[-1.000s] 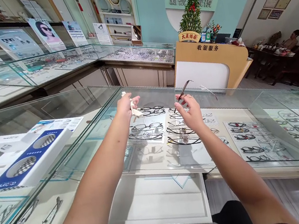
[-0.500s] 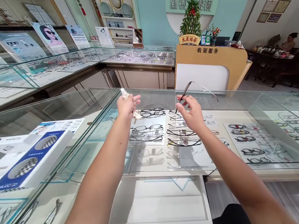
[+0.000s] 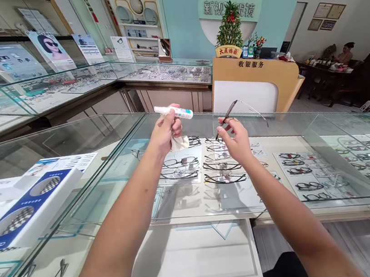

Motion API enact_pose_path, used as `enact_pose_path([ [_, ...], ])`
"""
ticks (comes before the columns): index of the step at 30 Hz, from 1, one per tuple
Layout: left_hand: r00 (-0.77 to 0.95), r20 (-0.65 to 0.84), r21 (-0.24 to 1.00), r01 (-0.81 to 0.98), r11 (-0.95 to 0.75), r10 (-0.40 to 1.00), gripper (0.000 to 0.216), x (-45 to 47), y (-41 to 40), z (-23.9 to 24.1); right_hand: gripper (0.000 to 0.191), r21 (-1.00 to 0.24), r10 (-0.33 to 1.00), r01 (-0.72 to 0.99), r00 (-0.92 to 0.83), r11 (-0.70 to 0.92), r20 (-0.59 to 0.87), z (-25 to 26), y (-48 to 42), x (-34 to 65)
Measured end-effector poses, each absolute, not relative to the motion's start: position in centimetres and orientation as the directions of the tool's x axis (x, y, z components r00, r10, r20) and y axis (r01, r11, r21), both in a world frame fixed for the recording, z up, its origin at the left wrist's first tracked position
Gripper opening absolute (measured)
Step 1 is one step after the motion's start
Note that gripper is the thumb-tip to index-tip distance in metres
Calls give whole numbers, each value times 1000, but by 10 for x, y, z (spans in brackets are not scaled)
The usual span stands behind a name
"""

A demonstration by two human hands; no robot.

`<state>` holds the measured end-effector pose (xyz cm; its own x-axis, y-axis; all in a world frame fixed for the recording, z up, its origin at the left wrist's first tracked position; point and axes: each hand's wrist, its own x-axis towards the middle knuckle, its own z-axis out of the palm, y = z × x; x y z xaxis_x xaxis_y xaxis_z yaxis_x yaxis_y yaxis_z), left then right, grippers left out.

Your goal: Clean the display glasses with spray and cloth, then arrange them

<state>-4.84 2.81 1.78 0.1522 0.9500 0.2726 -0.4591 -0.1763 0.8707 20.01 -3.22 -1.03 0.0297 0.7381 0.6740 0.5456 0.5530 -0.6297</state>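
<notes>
Left hand held a white bottle and pale cloth while the right hand pinched the glasses at the bottle's three o'clock above the glass worktop, so the pick-up looked done, with bottle and cloth not yet touching the glasses.

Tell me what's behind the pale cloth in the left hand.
Dark-framed eyeglasses inside the glass display case show partly past the right edge of the pale cloth. The rest of that pair, and anything else directly behind, is covered.
</notes>
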Motion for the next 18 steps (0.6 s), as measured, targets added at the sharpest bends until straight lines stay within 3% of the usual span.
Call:
enact_pose_path([
  [9,108,180,836,-540,-95,978,58,-43,29,20,40,-653,741,508,41,562,670,-10,-32,200],
  [14,218,135,771,-636,36,967,47,-41,22,25,39,-726,772,346,8,594,635,-8,-35,197],
  [18,333,132,733,-667,134,934,70,-46,18,29,38,-817,835,179,-78,548,544,-4,-39,195],
])
